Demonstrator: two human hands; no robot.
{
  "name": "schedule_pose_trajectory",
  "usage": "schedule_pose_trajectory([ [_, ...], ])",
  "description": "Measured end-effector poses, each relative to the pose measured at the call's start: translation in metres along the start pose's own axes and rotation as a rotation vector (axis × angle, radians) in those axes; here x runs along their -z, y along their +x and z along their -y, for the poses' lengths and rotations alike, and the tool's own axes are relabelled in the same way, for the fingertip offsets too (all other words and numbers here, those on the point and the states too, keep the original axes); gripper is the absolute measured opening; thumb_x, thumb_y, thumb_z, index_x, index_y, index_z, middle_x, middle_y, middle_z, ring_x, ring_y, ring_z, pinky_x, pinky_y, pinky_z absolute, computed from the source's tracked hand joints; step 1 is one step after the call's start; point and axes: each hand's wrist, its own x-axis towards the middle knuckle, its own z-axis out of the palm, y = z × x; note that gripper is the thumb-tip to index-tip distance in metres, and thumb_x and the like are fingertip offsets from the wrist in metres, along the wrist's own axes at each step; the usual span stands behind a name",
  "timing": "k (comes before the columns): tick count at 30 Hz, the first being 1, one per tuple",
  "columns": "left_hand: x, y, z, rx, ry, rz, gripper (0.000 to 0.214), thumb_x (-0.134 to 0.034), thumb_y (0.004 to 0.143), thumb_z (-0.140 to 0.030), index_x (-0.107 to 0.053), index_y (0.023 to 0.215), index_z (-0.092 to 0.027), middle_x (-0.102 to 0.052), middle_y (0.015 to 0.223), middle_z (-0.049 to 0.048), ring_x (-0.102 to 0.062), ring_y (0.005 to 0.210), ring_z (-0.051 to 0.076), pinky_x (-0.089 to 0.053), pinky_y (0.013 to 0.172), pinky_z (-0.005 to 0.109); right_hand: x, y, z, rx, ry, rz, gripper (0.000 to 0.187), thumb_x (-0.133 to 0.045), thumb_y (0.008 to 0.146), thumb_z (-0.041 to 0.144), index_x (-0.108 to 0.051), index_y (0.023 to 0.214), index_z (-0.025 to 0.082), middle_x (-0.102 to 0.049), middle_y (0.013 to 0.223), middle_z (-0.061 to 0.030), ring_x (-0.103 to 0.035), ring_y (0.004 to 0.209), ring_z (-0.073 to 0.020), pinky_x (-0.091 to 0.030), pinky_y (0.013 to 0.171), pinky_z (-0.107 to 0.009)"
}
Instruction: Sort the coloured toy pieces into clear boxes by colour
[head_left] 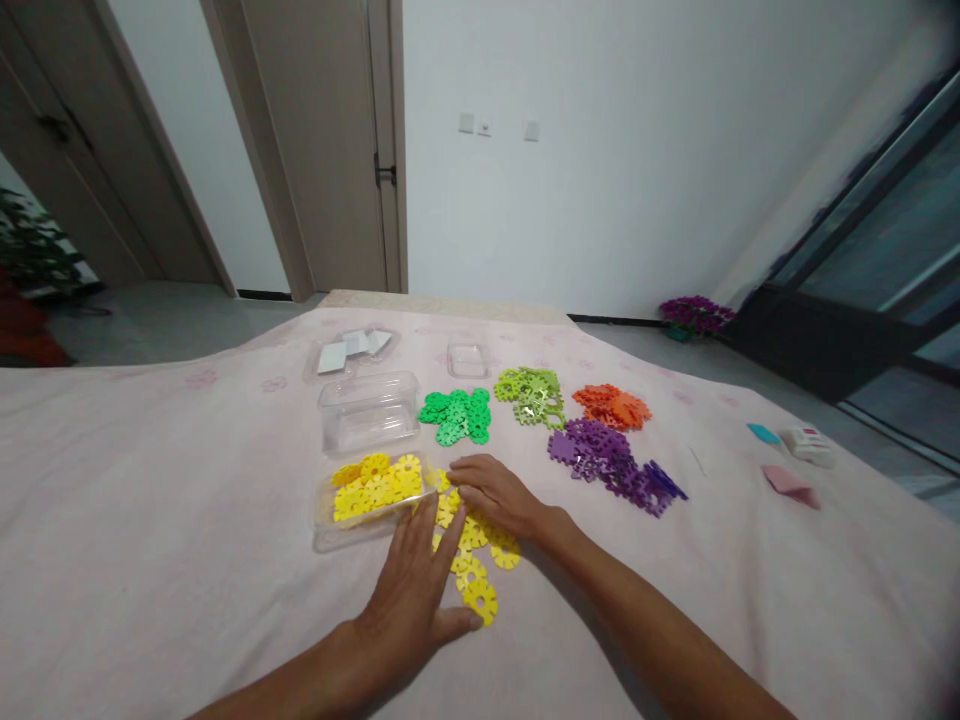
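Note:
Yellow snowflake pieces (480, 590) lie in a loose pile on the pink cloth. My left hand (416, 590) rests flat on the near side of the pile, fingers stretched toward a clear box of yellow pieces (367, 490). My right hand (491, 495) lies palm down on the pile's far side, fingers spread and pointing left at the box's right end. Neither hand visibly grips a piece.
An empty clear box (367, 410) stands behind the yellow one, with a lid tray (349, 352) and a small clear box (469, 357) farther back. Dark green (456, 415), light green (531, 393), orange (611, 405) and purple (611, 460) piles lie to the right. Small items (806, 445) sit at far right.

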Motion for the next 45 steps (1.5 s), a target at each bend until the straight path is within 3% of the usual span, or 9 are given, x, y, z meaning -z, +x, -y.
schedule_pose_trajectory([
  [2,-0.001,0.006,-0.002,0.005,-0.021,-0.025,0.116,-0.082,0.071,-0.044,-0.01,0.161,-0.028,0.001,0.167,0.0177,-0.008,0.151,0.043,-0.023,0.116,0.063,0.008,-0.016,0.0,-0.016,0.091,0.048,0.056,-0.037,0.101,0.058,-0.052,0.142,0.022,-0.06,0.138,-0.0113,-0.051,0.13,-0.0236,-0.039,0.113,-0.044],
  [7,0.003,0.027,-0.01,0.081,-0.087,-0.015,0.107,-0.078,0.074,-0.044,-0.018,0.16,-0.022,-0.002,0.166,0.0196,-0.008,0.152,0.042,-0.022,0.117,0.061,0.02,-0.062,-0.007,-0.092,-0.023,0.224,0.117,-0.065,0.068,0.081,-0.022,0.159,0.021,-0.021,0.163,-0.0187,-0.02,0.15,-0.0373,-0.017,0.121,-0.056],
  [10,0.006,0.045,-0.016,0.15,-0.091,-0.019,0.097,-0.075,0.076,-0.045,-0.029,0.158,-0.02,-0.007,0.166,0.0204,-0.008,0.151,0.043,-0.018,0.117,0.062,0.017,-0.071,-0.007,-0.09,-0.099,0.221,0.123,-0.066,0.067,0.081,-0.016,0.16,0.019,-0.015,0.164,-0.0209,-0.015,0.151,-0.0389,-0.014,0.121,-0.058],
  [14,0.003,0.068,-0.022,0.212,-0.134,-0.1,0.071,-0.057,0.09,-0.04,-0.037,0.154,-0.015,-0.024,0.163,0.022,-0.017,0.151,0.039,-0.016,0.119,0.059,0.01,-0.057,0.003,-0.062,-0.097,0.102,0.113,-0.069,0.072,0.074,-0.02,0.158,0.02,-0.033,0.157,-0.0211,-0.03,0.145,-0.0363,-0.024,0.118,-0.055],
  [19,-0.002,0.087,-0.028,0.239,-0.452,-0.289,0.056,-0.039,0.099,-0.035,-0.041,0.15,-0.014,-0.047,0.152,0.0167,-0.04,0.143,0.025,-0.028,0.118,0.048,-0.008,-0.033,0.018,-0.1,-0.062,-0.113,0.074,-0.069,0.085,0.042,-0.037,0.148,0.019,-0.057,0.133,-0.0162,-0.052,0.12,-0.0302,-0.041,0.103,-0.048],
  [24,0.002,0.101,-0.028,0.353,-0.763,-0.482,0.045,-0.047,0.095,-0.031,-0.057,0.136,-0.016,-0.058,0.142,0.0135,-0.052,0.132,0.023,-0.034,0.116,0.043,-0.025,-0.015,0.027,-0.173,-0.02,-0.276,0.06,-0.063,0.083,0.021,-0.045,0.14,0.017,-0.063,0.117,-0.0131,-0.056,0.106,-0.0273,-0.046,0.094,-0.045],
  [32,0.004,0.119,-0.036,0.484,-1.018,-0.638,0.027,-0.052,0.091,-0.028,-0.067,0.112,-0.02,-0.07,0.117,0.0087,-0.063,0.112,0.021,-0.044,0.106,0.039,-0.035,0.007,0.036,-0.351,0.142,-0.656,0.022,-0.062,0.081,0.014,-0.06,0.102,0.02,-0.063,0.101,-0.0069,-0.058,0.094,-0.0223,-0.049,0.086,-0.037],
  [41,0.064,0.119,-0.046,0.39,-0.991,-0.764,0.023,-0.052,0.093,-0.029,-0.066,0.108,-0.019,-0.066,0.112,0.0075,-0.06,0.111,0.019,-0.043,0.104,0.036,-0.004,0.045,0.06,-0.256,0.125,-0.699,0.007,-0.057,0.084,0.016,-0.056,0.088,0.021,-0.06,0.088,-0.0032,-0.056,0.085,-0.0202,-0.047,0.077,-0.033],
  [45,0.068,0.116,-0.047,0.44,-1.069,-0.74,0.024,-0.051,0.092,-0.03,-0.066,0.108,-0.019,-0.067,0.113,0.0077,-0.061,0.111,0.02,-0.043,0.106,0.037,-0.001,0.049,0.064,-0.269,0.127,-0.673,0.01,-0.059,0.08,0.015,-0.055,0.086,0.022,-0.06,0.087,-0.0025,-0.056,0.084,-0.0202,-0.046,0.075,-0.033],
])
